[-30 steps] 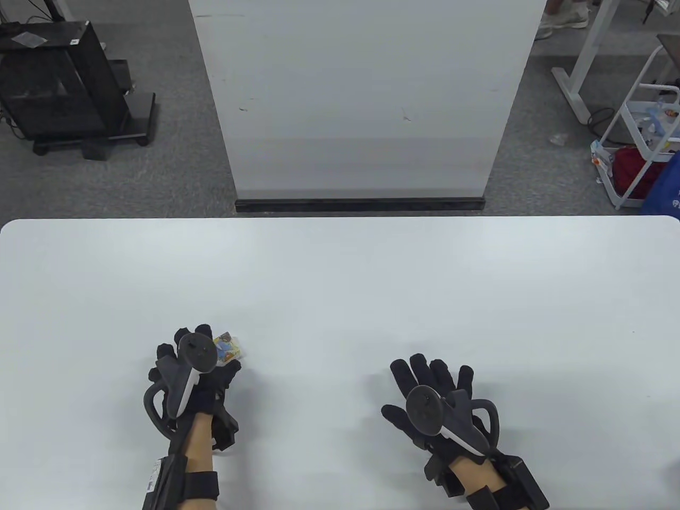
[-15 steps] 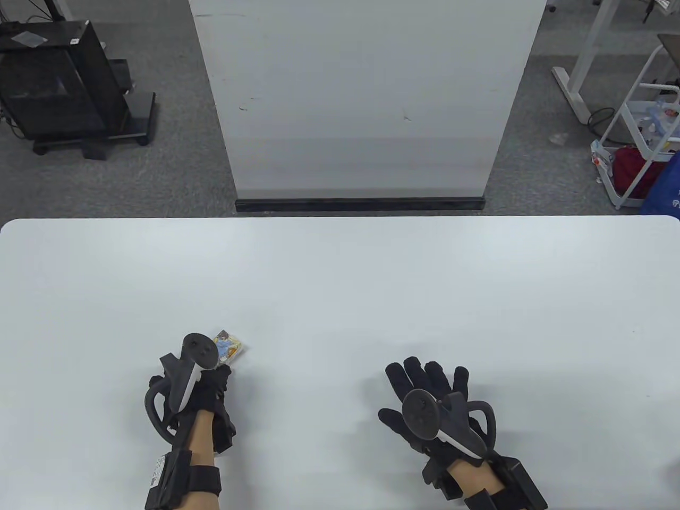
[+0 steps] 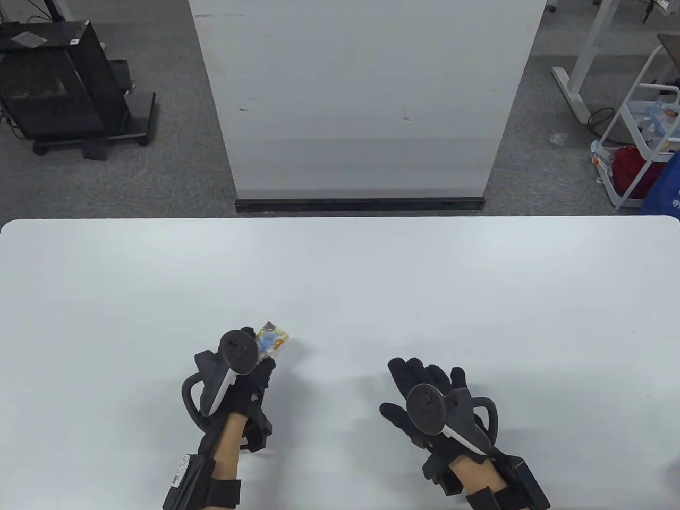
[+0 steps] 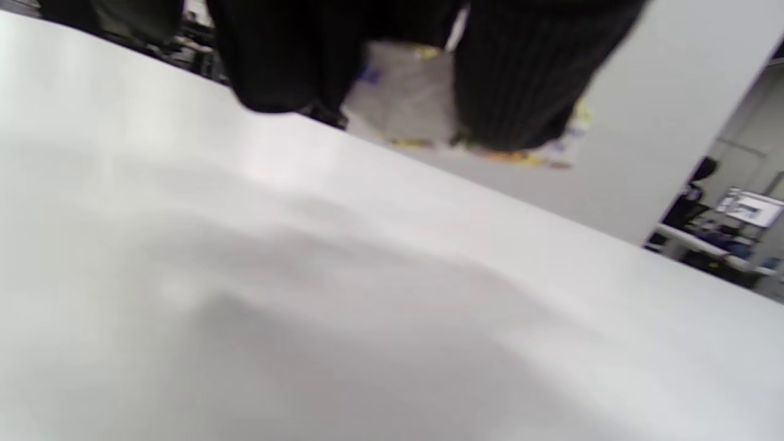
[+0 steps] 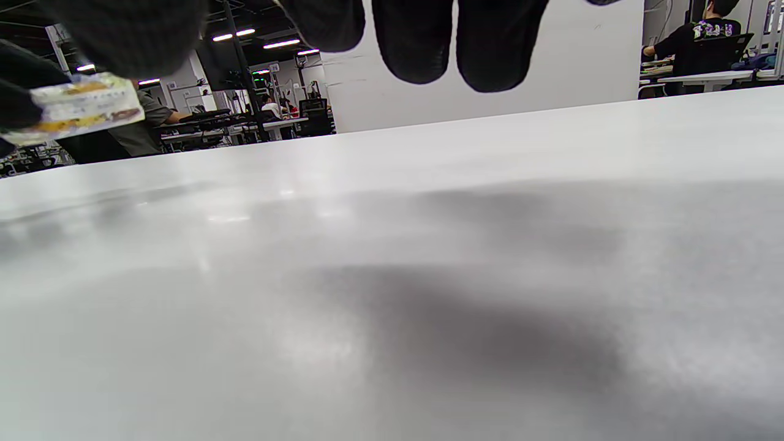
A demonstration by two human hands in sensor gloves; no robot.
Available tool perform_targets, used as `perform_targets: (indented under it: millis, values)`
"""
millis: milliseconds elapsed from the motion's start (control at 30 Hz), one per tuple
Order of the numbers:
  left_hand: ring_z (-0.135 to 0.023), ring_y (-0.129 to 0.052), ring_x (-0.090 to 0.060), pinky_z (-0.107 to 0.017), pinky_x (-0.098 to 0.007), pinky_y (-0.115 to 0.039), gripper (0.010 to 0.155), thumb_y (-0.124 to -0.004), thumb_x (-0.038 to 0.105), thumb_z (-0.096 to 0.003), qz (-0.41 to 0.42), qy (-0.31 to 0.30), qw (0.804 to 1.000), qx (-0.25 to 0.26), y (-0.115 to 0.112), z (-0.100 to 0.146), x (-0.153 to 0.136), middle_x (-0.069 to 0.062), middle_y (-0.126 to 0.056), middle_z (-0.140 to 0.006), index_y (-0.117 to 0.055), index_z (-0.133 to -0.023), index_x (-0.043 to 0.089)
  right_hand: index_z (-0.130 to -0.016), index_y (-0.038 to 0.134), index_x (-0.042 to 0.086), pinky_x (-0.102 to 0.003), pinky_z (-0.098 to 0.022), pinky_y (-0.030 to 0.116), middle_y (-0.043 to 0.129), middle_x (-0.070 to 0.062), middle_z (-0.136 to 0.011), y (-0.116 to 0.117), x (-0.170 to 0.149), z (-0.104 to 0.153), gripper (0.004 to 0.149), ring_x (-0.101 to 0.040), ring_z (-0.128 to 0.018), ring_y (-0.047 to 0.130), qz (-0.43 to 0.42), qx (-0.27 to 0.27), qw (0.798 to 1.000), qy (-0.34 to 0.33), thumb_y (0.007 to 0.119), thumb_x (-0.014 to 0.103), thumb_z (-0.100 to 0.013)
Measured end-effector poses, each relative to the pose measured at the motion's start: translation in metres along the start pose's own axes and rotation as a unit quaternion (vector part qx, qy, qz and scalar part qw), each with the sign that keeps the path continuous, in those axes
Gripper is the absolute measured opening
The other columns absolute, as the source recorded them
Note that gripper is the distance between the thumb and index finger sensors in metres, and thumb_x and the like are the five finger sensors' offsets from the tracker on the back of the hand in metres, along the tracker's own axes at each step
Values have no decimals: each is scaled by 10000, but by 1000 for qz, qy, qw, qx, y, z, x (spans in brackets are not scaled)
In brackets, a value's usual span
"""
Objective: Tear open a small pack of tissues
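Note:
A small tissue pack (image 3: pixel 272 339) with a colourful printed wrapper is held in my left hand (image 3: pixel 254 355), lifted above the white table (image 3: pixel 372 276). In the left wrist view the pack (image 4: pixel 404 104) shows blurred behind my gloved fingers (image 4: pixel 520 79), which grip it. In the right wrist view the pack (image 5: pixel 76 107) appears at the far left, off the table. My right hand (image 3: pixel 425 382) is apart from the pack, to its right, fingers spread and empty just above the table; its fingertips (image 5: pixel 416 43) hang in from the top edge.
A white partition panel (image 3: pixel 366 101) stands beyond the table's far edge. A black stand (image 3: pixel 58 85) is on the floor at far left, a white cart (image 3: pixel 648 138) at far right. The table carries nothing else.
My left hand has lifted the tissue pack and carried it right, toward the middle. My right hand has barely shifted.

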State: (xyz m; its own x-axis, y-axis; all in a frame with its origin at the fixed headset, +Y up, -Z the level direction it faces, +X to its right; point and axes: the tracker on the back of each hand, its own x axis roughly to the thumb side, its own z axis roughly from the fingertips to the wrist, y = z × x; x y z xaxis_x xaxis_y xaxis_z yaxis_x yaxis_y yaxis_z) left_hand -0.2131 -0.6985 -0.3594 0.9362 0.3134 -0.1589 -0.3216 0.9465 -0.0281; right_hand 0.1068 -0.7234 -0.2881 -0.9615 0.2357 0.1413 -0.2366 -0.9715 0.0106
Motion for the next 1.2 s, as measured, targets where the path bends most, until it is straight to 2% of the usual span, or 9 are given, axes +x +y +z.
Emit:
perform_targets:
  millis: [133,267,333,400,500,567,800,1000,1200]
  values:
    - [-939,-724,-395,-745,-686,-471,736,-849,437,-501,2,-49,999,1,1,24,26,-129,-653,-1068,-487,-1104,218,-1179,534,334,-679,-761,422,637,-33,-1184,-5,-1,2,838,-383,-1039,673,-6,-18,1000,2,734,682,-443]
    - [-903,-784,-374,-735,-674,-521,743,-852,442,-494,-4,-87,996,14,-16,49,43,-136,-667,-1054,-492,-1100,208,-1171,558,327,-675,-761,428,667,-32,-1164,-6,0,4,830,-372,-1032,686,-11,-35,999,0,747,673,-440]
    - [-871,-823,-362,-724,-666,-553,748,-855,433,-492,-12,-115,993,-28,-25,56,50,-156,-669,-1045,-493,-1099,188,-1164,580,322,-675,-761,430,685,-25,-1153,-7,1,4,821,-367,-1025,696,-10,-40,999,-2,750,669,-440]
    - [-803,-905,-323,-699,-632,-639,751,-858,421,-487,11,-133,990,-38,-28,62,53,-184,-673,-1030,-497,-1092,162,-1159,593,320,-673,-760,434,699,-25,-1143,-8,2,5,814,-365,-1019,705,-14,-44,999,-5,753,666,-440]
    - [-751,-958,-268,-685,-588,-694,755,-870,416,-480,28,-160,985,-57,-32,65,59,-193,-683,-1013,-507,-1086,149,-1151,610,316,-666,-760,448,726,-20,-1125,-7,6,6,802,-354,-1003,730,-13,-43,999,-12,761,656,-441]
    - [-736,-981,-253,-681,-569,-713,752,-885,409,-472,33,-165,985,-47,-35,66,63,-198,-696,-1002,-527,-1079,147,-1142,626,314,-660,-760,460,753,-9,-1105,-6,9,7,790,-342,-987,752,-14,-54,998,-19,763,651,-441]
    - [-745,-991,-238,-692,-557,-703,751,-894,403,-468,21,-178,982,-65,-45,72,72,-196,-693,-999,-536,-1076,146,-1090,707,305,-640,-758,497,861,27,-992,-8,22,14,721,-287,-913,834,-26,-97,994,-52,792,604,-439]
    - [-757,-990,-233,-702,-558,-685,753,-894,407,-466,13,-210,974,-77,-53,80,84,-196,-700,-997,-541,-1075,140,-1076,722,296,-631,-754,524,893,23,-961,-5,26,14,690,-276,-885,870,-31,-90,993,-64,808,562,-444]
    - [-758,-988,-234,-706,-555,-678,747,-899,398,-464,4,-225,971,-84,-55,87,92,-199,-703,-994,-552,-1072,137,-985,843,277,-611,-749,563,974,33,-856,-6,26,15,588,-239,-792,947,-44,-96,991,-77,851,506,-444]
